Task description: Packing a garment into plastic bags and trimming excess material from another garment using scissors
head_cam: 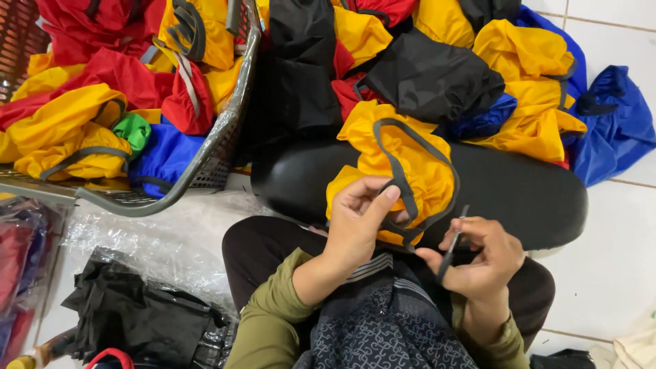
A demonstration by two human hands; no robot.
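Observation:
My left hand (pixel 359 219) pinches a yellow fabric pouch (pixel 403 164) with a grey strap running around its edge, holding it over my lap. Just to the right, my right hand (pixel 482 256) grips small dark scissors (pixel 451 249), their blade tip pointing up close to the grey strap. The pouch rests against a long black padded board (pixel 533 198) lying across my knees.
A grey plastic basket (pixel 219 143) at left holds red, yellow, blue and green fabric pieces. A heap of black, yellow, red and blue pouches (pixel 437 75) lies beyond the board on white floor tiles. Clear plastic wrap (pixel 164 239) and black fabric (pixel 137 314) lie at lower left.

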